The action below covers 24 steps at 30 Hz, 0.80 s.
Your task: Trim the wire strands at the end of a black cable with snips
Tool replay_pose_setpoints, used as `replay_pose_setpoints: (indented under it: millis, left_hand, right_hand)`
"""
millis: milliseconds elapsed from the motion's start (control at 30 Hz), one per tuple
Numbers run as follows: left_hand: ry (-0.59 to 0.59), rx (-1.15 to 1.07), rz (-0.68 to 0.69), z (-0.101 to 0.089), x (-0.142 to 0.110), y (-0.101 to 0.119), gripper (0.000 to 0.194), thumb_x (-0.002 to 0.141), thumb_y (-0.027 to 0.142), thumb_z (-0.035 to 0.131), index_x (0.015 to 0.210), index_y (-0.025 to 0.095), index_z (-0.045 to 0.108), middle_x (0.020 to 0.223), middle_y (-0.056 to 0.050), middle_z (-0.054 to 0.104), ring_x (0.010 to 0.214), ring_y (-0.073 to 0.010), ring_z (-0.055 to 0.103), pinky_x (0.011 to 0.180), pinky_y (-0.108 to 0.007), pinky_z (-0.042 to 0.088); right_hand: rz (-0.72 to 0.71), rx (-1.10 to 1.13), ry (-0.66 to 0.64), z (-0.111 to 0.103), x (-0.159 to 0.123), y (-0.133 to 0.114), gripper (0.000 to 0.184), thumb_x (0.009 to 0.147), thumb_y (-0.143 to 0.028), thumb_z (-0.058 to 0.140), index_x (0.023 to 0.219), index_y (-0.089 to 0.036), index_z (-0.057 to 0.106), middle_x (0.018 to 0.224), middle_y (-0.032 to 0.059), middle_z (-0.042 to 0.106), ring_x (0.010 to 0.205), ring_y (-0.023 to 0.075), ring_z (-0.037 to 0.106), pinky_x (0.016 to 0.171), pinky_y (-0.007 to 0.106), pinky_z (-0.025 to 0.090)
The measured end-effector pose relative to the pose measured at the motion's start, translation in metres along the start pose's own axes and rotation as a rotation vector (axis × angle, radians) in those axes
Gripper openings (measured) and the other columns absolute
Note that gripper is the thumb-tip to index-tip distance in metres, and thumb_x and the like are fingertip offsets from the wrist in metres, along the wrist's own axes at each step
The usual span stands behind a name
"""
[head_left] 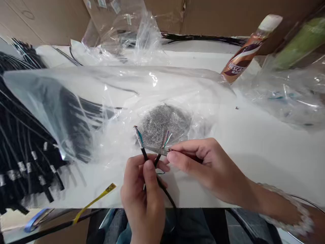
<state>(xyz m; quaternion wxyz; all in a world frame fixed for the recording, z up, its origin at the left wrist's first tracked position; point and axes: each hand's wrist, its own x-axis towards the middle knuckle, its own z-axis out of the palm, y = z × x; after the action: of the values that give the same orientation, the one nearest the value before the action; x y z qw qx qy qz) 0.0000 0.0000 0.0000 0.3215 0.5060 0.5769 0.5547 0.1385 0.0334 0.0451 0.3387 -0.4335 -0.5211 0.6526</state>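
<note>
White tabletop [254,142], near front edge: left hand [143,200] fingers closed around black cables [144,156]; right hand [203,166] pinching, seemingly, a small blade [158,150] against bared wires [165,138].

Bright, even light from above washes the white table [254,142] nearly flat; glare streaks the clear plastic bag [152,79], soft shadows sit under the hands, and the frame edges bend and blur noticeably
</note>
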Motion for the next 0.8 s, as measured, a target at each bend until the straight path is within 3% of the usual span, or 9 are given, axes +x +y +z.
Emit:
replay_pose_setpoints:
  millis: [600,800]
  left_hand:
    - [-0.033,0.006,0.003,-0.0003,-0.0022,0.0034,0.02,0.1,0.021,0.045,0.084,0.022,0.055,0.063,0.009,0.055,0.047,-0.0012,0.048,0.048,-0.007,0.04]
    - [-0.03,0.046,0.015,-0.0018,-0.0034,0.0031,0.022,0.101,0.023,0.044,0.082,0.022,0.056,0.059,0.009,0.051,0.049,-0.0041,0.045,0.047,-0.01,0.039]
  right_hand:
    - [-0.053,-0.117,0.022,0.0008,-0.0061,0.0001,0.028,0.095,-0.037,0.058,0.086,-0.015,0.071,0.074,0.0022,0.058,0.066,0.0109,0.051,0.056,0.022,0.041]
    - [-0.023,-0.097,-0.01,0.0002,-0.0061,0.0014,0.024,0.094,-0.036,0.059,0.086,-0.014,0.068,0.074,0.0005,0.053,0.065,0.0091,0.046,0.054,0.021,0.037]
